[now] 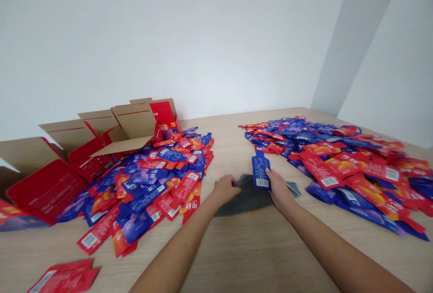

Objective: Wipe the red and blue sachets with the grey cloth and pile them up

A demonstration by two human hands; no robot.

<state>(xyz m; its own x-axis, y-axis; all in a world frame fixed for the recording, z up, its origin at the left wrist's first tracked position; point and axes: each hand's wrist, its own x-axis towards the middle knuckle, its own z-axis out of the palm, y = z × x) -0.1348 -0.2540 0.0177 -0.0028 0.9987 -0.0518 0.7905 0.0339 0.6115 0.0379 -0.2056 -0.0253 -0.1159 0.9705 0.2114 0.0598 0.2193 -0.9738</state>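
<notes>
Right hand (278,189) pinches a blue sachet (260,172) over the grey cloth (248,198); left hand (226,189) grips the cloth's edge, piles either side.

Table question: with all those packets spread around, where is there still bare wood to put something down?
The table is bare near the person, around both forearms. A narrower bare lane runs back between the left pile and the right pile, behind the grey cloth. Both sides are crowded; open boxes fill the far left. The left hand and right hand are on the cloth.
</notes>
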